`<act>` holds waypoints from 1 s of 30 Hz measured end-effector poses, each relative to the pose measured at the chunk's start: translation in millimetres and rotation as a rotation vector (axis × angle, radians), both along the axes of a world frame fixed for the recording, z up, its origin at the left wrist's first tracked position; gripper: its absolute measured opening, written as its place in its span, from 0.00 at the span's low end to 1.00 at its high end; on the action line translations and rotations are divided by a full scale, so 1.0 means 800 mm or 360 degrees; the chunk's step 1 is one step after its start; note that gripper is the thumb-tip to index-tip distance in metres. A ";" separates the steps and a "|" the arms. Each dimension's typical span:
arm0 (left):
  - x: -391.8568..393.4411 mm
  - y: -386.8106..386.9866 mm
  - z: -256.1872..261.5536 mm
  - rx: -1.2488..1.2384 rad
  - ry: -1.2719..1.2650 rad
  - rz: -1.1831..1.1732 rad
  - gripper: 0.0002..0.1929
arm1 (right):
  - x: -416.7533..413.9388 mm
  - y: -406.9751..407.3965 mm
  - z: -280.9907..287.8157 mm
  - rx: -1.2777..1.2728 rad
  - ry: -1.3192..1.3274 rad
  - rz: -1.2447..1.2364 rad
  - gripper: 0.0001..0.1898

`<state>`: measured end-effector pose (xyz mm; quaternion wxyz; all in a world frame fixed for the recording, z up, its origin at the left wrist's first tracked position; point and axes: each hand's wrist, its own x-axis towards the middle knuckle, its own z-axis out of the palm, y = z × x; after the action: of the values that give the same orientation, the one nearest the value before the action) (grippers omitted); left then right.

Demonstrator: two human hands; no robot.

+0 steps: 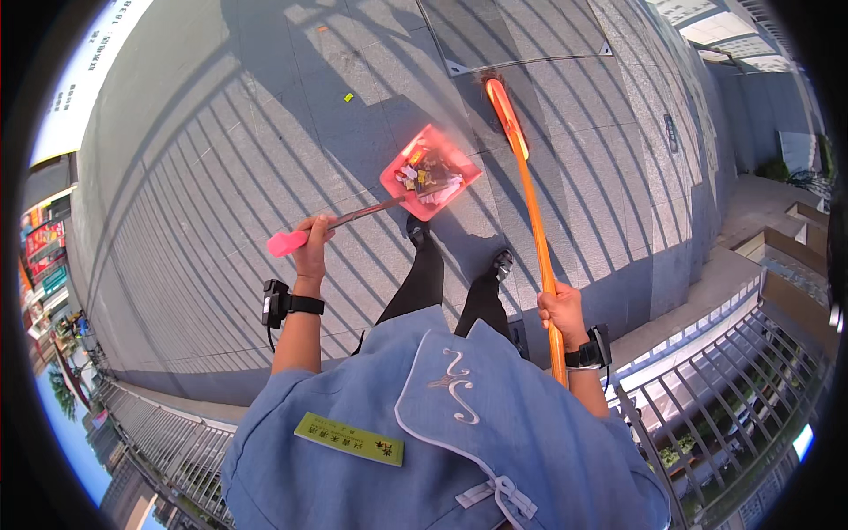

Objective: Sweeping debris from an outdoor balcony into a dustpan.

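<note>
My left hand (pixel 313 248) is closed around the long handle of a pink dustpan (pixel 430 172), just beyond its pink end grip (pixel 285 244). The pan lies ahead of my feet and holds several wrappers, paper scraps and dark debris. My right hand (pixel 562 310) grips the orange shaft of a broom (pixel 535 218). The broom's orange head (pixel 507 119) rests on the paving ahead to the right, with dark bristles partly showing. A small yellow scrap (pixel 348 97) lies on the paving beyond the pan, to its left.
Grey stone paving (pixel 218 265) crossed by railing shadows spreads ahead. A metal railing (pixel 715 411) stands at the lower right, another railing (pixel 172 440) at the lower left. A framed floor panel (pixel 530 33) lies beyond the broom head. A small orange scrap (pixel 322 28) is farther off.
</note>
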<state>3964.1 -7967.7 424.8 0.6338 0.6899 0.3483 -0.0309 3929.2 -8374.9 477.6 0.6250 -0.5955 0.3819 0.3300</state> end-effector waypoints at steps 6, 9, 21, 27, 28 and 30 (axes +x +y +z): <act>-0.009 0.118 -0.028 0.0108 0.0086 0.0385 0.09 | 0.113 0.133 -0.072 0.0134 -0.0110 0.0518 0.03; 0.003 0.160 -0.055 0.0191 0.0068 0.0523 0.08 | 0.178 0.212 -0.117 0.0116 -0.0309 0.0853 0.03; 0.055 0.275 -0.102 0.0471 0.0022 0.0649 0.09 | 0.191 0.345 -0.103 0.0163 0.0055 0.1572 0.04; 0.023 0.268 -0.113 0.0515 -0.0109 0.0656 0.08 | 0.150 0.305 -0.007 0.0214 -0.0010 0.1247 0.03; 0.024 0.257 -0.102 0.0470 -0.0096 0.0696 0.07 | 0.153 0.300 -0.002 0.0144 -0.0062 0.1201 0.03; 0.011 0.256 -0.107 0.0408 -0.0145 0.0736 0.07 | 0.165 0.286 0.002 0.0048 -0.0055 0.1162 0.03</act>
<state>3972.6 -7762.7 339.3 0.5466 0.6674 0.4688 0.1900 4061.1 -8145.8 479.0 0.4811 -0.6889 0.1288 0.5267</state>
